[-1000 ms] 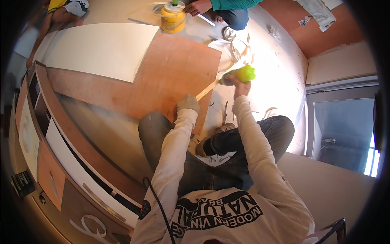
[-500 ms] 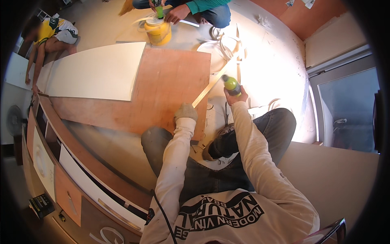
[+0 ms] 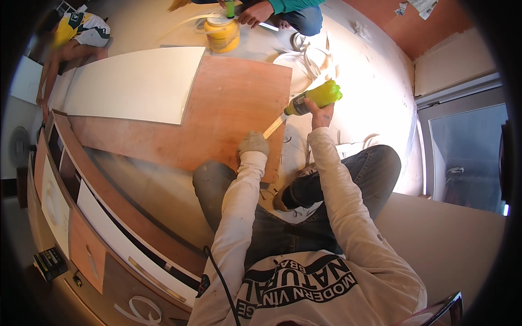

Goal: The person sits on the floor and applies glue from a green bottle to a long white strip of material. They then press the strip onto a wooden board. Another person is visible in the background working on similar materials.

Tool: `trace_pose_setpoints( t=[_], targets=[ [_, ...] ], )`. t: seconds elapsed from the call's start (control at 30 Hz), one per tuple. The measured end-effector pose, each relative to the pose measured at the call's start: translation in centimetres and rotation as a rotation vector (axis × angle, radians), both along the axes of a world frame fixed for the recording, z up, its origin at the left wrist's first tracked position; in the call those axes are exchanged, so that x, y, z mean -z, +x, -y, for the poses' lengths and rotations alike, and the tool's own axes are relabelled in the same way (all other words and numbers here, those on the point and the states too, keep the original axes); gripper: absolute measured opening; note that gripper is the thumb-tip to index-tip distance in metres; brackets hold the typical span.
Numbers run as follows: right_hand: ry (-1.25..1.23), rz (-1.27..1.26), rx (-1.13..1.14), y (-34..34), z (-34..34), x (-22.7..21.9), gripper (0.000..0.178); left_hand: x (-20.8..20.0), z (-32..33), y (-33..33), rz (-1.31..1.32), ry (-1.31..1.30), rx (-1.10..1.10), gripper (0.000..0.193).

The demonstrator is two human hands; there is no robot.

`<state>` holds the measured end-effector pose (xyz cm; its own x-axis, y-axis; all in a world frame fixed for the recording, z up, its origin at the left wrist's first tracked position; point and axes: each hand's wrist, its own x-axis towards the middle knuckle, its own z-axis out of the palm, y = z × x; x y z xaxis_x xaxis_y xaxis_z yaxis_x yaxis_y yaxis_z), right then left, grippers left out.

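Note:
My left hand (image 3: 253, 143), in a pale work glove, is closed around the near end of a narrow light-coloured edging strip (image 3: 273, 127). The strip runs away to the upper right and passes behind the bottle. My right hand (image 3: 321, 115) grips a green plastic bottle (image 3: 328, 93) with a dark label. The bottle is tilted, its base up to the right and its neck down to the left, right at the strip. Whether anything flows out is too small to tell. Below the left hand lies a reddish-brown plywood sheet (image 3: 234, 98).
A white panel (image 3: 136, 81) overlaps the plywood. Coiled edging strips (image 3: 310, 60) lie beyond my right hand. One co-worker's hand (image 3: 255, 13) is by a yellow bucket (image 3: 224, 38); another person (image 3: 81, 35) crouches far left. A long wooden cabinet frame (image 3: 125, 201) borders my left side.
My right hand has turned the green bottle over, from neck up to neck down toward the strip. The left hand keeps its hold on the strip. The whole view has shifted slightly.

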<state>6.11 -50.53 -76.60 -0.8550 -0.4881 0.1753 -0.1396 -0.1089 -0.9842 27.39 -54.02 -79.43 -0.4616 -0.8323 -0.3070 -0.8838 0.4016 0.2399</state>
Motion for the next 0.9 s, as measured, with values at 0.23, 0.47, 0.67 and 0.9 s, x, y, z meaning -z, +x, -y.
trace_pose_setpoints(
  t=[0.23, 0.47, 0.67, 0.9],
  targets=[
    [0.337, -0.203, -0.316, 6.4, -0.3, -2.1, 0.070, 0.8, 0.7, 0.5, -0.045, 0.065, -0.042, 0.024],
    [0.350, -0.243, -0.456, 11.7, -1.0, -2.7, 0.077, 2.8, 2.2, 3.3, -0.213, 0.226, -0.242, 0.028],
    [0.356, -0.212, -0.460, 9.8, -1.5, -2.3, 0.068, 1.1, 1.0, 1.7, -0.189, 0.114, -0.126, 0.029],
    [0.284, -0.363, -0.330, 5.8, 0.6, 1.1, 0.060, 1.6, 0.9, 0.1, -0.115, 0.043, -0.008, 0.030]
  ],
)
